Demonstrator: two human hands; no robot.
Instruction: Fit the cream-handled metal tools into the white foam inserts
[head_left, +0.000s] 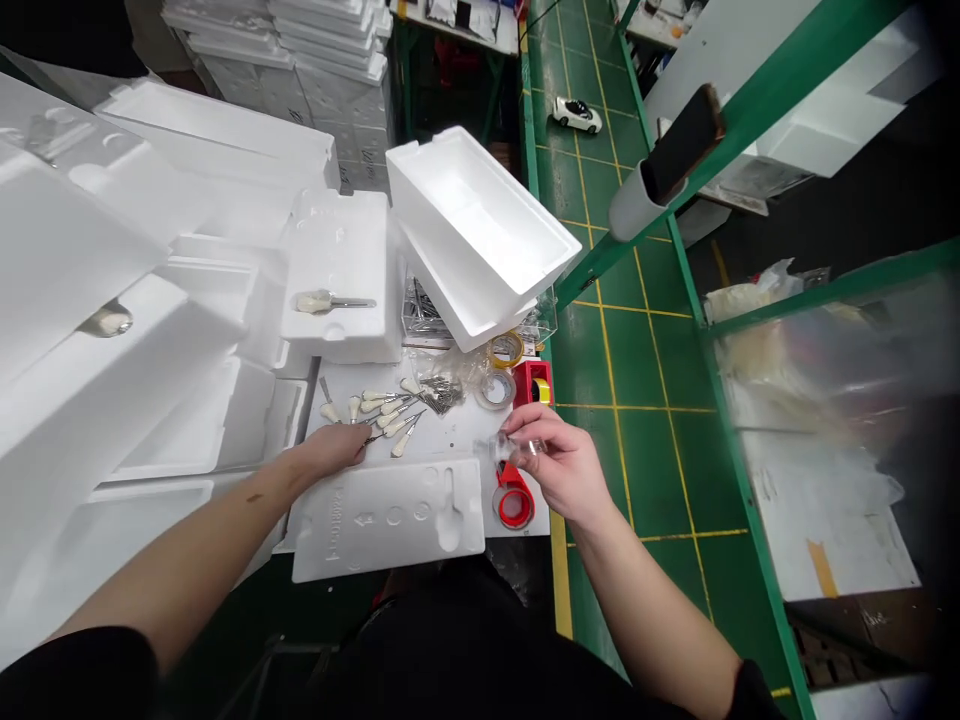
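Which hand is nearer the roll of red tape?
Right. The right hand sits just above the roll of red tape; the left hand lies well to its left, beside white-handled tools.

Handled tools [382,415] lie behind a foam tray [386,525].

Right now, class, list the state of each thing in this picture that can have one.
Left hand: open, beside the tools
Right hand: gripping a clear vial
Foam box: tilted, open side up
Foam tray: flat, recesses empty
Toy car: upright on the floor
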